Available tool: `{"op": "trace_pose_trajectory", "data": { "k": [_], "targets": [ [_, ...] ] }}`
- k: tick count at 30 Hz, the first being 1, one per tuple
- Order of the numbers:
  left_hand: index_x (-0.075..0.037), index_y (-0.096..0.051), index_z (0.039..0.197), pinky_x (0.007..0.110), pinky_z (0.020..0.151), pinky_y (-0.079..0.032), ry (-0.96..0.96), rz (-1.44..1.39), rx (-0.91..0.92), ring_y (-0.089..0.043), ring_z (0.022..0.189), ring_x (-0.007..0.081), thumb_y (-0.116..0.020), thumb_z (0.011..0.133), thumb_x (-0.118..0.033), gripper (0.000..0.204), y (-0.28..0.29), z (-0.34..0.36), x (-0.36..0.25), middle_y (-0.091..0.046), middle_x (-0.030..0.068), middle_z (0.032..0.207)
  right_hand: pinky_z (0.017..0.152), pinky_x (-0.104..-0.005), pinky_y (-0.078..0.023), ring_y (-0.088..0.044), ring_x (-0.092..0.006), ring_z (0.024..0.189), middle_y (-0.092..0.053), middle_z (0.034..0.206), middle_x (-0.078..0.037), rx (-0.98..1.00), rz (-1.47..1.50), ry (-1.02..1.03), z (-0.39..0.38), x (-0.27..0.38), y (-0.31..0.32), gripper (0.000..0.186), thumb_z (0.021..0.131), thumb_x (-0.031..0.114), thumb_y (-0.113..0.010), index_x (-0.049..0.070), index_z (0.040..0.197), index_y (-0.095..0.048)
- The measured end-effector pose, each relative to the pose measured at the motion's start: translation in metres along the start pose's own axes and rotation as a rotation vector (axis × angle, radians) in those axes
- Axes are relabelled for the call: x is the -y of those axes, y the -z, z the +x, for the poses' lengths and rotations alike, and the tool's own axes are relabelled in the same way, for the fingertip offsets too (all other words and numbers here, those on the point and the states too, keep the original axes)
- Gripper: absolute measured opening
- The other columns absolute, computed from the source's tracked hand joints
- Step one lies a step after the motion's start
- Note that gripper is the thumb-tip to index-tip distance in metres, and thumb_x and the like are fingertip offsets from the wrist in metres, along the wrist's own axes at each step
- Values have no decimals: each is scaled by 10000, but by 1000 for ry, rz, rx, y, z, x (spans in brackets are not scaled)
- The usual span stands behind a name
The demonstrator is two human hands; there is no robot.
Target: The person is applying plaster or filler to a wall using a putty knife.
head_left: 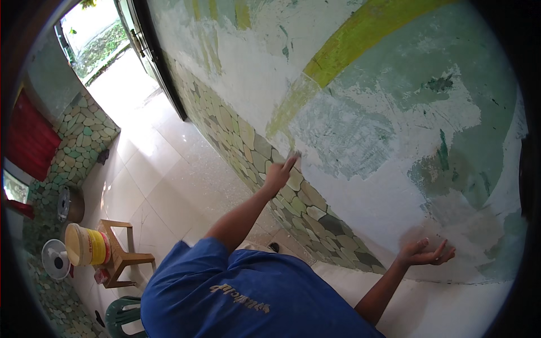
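Observation:
My left hand (277, 177) is raised to the wall, just above the stone border, with its index finger stretched forward. Its other fingers are folded. A small greyish thing shows at its fingertips against the wall; its kind is too small to make out. Lower right, my right hand (427, 254) is turned palm up beside a whitish part of the wall, fingers apart and loosely bent, holding nothing. The wall (344, 194) is green with rough white patches of filler and a yellow-green curved band (360, 42).
Flat stones (242, 135) line the wall's foot. At left, a wooden chair (127, 258) stands by a yellow-and-white bucket (84, 245), a round lid (56, 259), a metal pot (71, 204) and a green plastic chair (121, 312). An open door (151, 56) stands at the far end.

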State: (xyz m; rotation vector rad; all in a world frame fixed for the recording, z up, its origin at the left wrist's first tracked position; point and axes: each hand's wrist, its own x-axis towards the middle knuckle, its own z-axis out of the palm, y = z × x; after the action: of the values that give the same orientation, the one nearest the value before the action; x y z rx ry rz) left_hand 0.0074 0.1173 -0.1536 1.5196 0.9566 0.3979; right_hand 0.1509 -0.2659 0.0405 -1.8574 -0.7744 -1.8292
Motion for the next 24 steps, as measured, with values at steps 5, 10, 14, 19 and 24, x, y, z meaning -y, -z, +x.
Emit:
{"op": "trace_pose_trajectory", "data": {
  "k": [5,10,14,19,24],
  "targets": [
    [-24,-511,519,312,382,-401,-85,33,19,-503,384,155,-436,863,-648,716,8,-2,-9,-459,38,448,1053,-553,-209,-204,-382,1333,-244,1397,-196,31,-60,-4,0,-2,7,441,959,342,-434,30,1272,-422],
    [18,-524,511,340,430,-406,14,18,-31,-504,397,199,-447,861,-637,747,16,-20,22,-471,77,447,1059,-555,-198,-213,-377,1332,-249,1393,-198,19,-53,2,0,-5,6,452,957,348,-437,19,1267,-427],
    [24,-532,516,358,449,-415,61,12,-35,-516,409,214,-448,864,-626,742,9,-17,20,-474,92,450,1060,-557,-195,-218,-381,1328,-248,1392,-202,-14,10,14,0,-3,0,454,957,349,-436,15,1264,-429],
    [33,-558,554,376,498,-426,-141,54,-71,-554,470,238,-433,875,-615,734,3,9,-17,-507,130,479,1054,-549,-205,-218,-382,1327,-246,1393,-204,16,-43,7,-3,-6,7,462,956,356,-437,13,1266,-429],
    [32,-587,582,384,491,-424,-166,155,-152,-564,496,256,-445,893,-565,688,26,10,22,-528,150,505,1048,-546,-214,-219,-381,1326,-246,1396,-197,-8,-13,10,1,-3,3,464,956,365,-439,21,1267,-431]
  ]
}}
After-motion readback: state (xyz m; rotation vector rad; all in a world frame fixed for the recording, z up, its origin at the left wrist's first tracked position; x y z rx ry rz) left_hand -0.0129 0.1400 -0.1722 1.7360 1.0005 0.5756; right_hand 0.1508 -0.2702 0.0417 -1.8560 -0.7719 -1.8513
